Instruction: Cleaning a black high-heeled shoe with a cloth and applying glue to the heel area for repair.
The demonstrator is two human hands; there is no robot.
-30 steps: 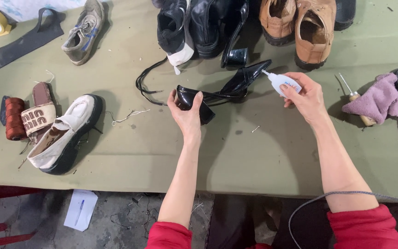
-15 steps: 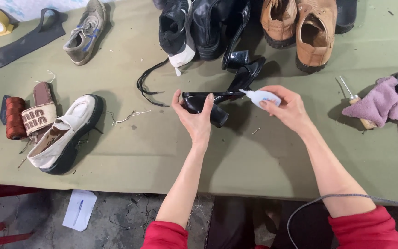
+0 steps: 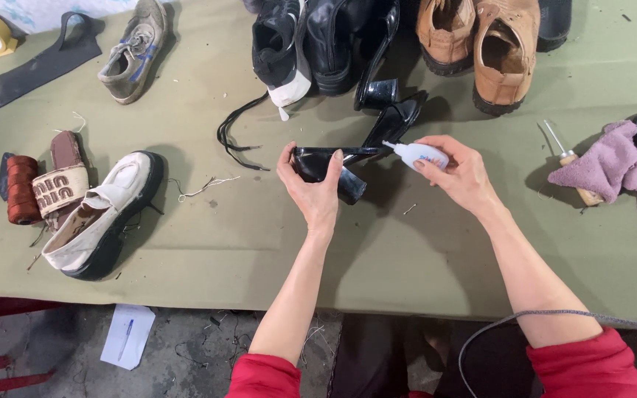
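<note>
Left hand [image 3: 317, 193] grips black heel [image 3: 326, 166] — right hand [image 3: 460, 175] pinches white glue bottle [image 3: 420, 155], nozzle at sole.

The black high-heeled shoe [image 3: 333, 163] at the centre looks like glossy patent leather, smooth and reflective. The small glue bottle [image 3: 420, 155] beside it is smooth white plastic. The tabletop [image 3: 422, 243] is covered in matt olive cloth, slightly creased. Far right, the tan shoes [image 3: 506, 55] look like soft, dull leather. The mauve rag [image 3: 610, 161] at right is fuzzy cloth. At left, the cream shoe [image 3: 101, 214] looks like worn, scuffed leather.
</note>
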